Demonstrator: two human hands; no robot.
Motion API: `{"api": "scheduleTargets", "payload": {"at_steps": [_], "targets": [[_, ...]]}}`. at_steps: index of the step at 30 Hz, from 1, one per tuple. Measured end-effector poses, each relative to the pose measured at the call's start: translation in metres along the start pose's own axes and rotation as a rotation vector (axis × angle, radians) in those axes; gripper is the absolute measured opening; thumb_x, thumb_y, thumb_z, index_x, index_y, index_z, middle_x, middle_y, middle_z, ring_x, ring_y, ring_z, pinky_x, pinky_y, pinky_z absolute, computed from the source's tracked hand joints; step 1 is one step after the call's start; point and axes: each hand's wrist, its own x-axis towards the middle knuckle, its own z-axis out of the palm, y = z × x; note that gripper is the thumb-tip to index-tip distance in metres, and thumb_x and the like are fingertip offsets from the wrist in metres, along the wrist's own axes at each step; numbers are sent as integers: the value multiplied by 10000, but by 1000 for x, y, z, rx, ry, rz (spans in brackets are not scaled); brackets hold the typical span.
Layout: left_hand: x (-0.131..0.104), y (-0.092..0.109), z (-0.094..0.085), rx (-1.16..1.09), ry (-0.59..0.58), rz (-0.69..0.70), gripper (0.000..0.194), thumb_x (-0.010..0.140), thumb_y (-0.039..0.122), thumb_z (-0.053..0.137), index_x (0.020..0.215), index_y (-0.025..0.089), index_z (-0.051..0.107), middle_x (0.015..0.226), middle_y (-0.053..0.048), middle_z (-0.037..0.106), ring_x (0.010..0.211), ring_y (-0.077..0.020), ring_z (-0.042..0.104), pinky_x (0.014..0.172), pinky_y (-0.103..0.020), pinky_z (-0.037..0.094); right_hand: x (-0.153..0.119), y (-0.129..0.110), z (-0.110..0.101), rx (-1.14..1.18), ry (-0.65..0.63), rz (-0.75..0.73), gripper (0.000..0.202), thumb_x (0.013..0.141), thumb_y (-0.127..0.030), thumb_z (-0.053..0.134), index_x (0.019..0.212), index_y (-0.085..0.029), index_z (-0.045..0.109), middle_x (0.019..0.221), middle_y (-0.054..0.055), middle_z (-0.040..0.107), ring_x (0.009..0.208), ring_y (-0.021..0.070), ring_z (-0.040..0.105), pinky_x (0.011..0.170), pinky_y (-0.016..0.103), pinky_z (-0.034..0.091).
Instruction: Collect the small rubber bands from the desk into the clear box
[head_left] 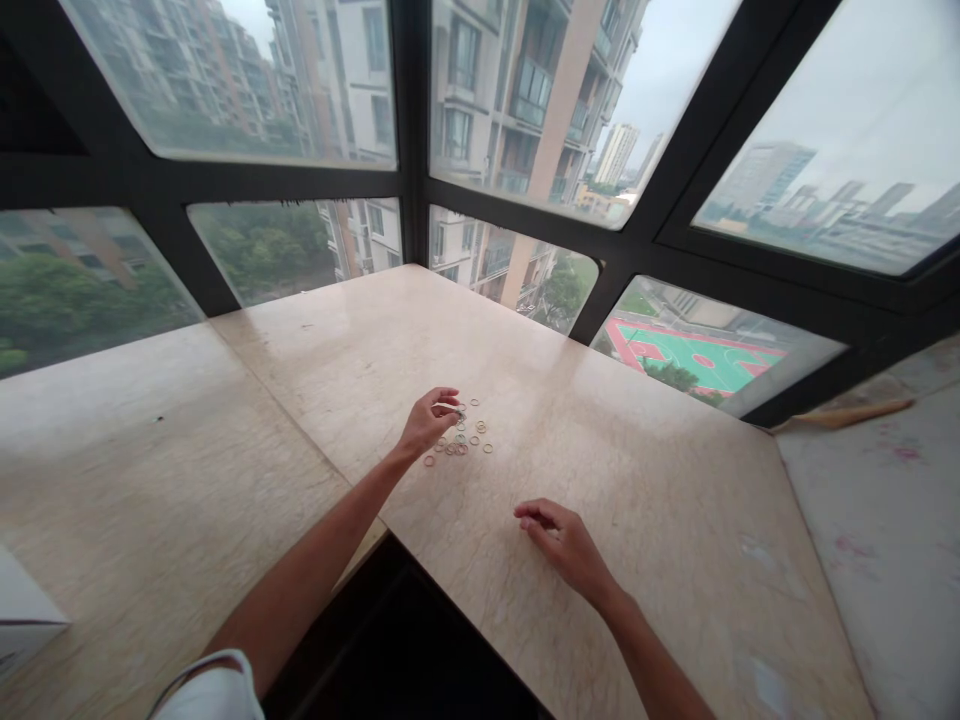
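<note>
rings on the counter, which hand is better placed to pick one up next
Probably the left hand: it is right at the rings, while the right hand is clearly apart from them.

Ledge point(637, 420): veined stone look, smooth, semi-gloss, reflecting window light near its far corner. Rings point(461, 450) beyond the near edge's inside corner: thin, too small to call metal or plastic. Frames point(416, 120) along far edges: dark, mostly matt. Panes point(315, 100): glass, slightly hazy. Wall point(885, 500) past right edge: matt, papery. Sleeve point(217, 690): white cloth.
</note>
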Motion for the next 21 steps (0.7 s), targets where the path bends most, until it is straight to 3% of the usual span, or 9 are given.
{"api": "scheduleTargets", "payload": {"at_steps": [4,9,16,21], "targets": [[-3,4,-11,147,62,31,329,652,296,740,932,144,656,802,-37,672,708,-153,649,660,-276,551,29,-14,15,-7,-46,-49,180,835,-219,540,892,-193,709,926,53,732,842,180,673,749,305,529],[-6,-2,-10,34,83,-67,288,640,333,755,823,127,669,705,-30,683,619,-146,640,593,-265,550,53,-27,28,38,-42,-77,174,823,-189,543,890,-191,704,926,46,734,824,168,673,728,294,529],[-4,-12,6,-18,28,-115,307,682,419,720,782,132,681,703,-43,699,632,-148,647,569,-255,555,71,-17,34,48,30,-87,192,804,-166,526,908,-184,687,938,48,720,810,162,662,704,286,524],[-2,-12,9,-126,-45,-142,363,666,402,745,878,120,661,774,-60,704,702,-175,677,621,-298,577,96,-11,46,-9,123,-104,344,774,-101,509,1092,-172,622,1070,81,655,783,145,634,667,266,521]]}}
